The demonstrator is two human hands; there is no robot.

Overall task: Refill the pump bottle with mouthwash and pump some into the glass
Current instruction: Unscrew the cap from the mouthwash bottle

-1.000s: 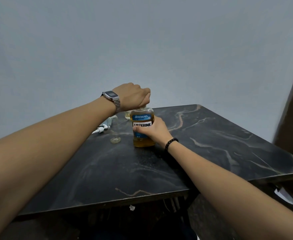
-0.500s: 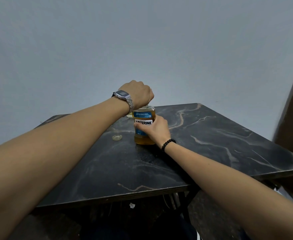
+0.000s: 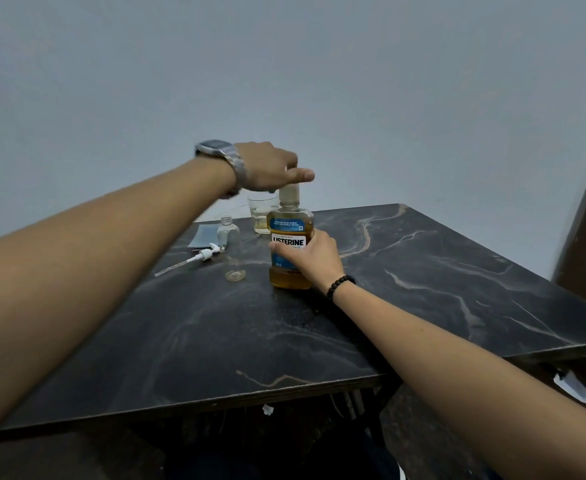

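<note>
Dark marble-patterned table [image 3: 423,289] fills the lower half of the frame, set against a plain grey wall [image 3: 284,64]. Near the frame's centre stands the Listerine mouthwash bottle [image 3: 290,233], upright and about full of amber liquid. The right hand [image 3: 310,259] wraps its fingers round the bottle's label, a black bead bracelet [image 3: 340,285] on its wrist. The left hand [image 3: 267,168], wearing a metal wristwatch [image 3: 222,155], sits over the bottle's cap [image 3: 290,192], fingers curled on it and thumb sticking out to the right. Just left of the bottle stands the clear pump bottle [image 3: 231,247], uncapped. Its white pump head [image 3: 205,254] lies on the table further left. Behind the Listerine, a glass [image 3: 260,213] holds a little yellowish liquid.
</note>
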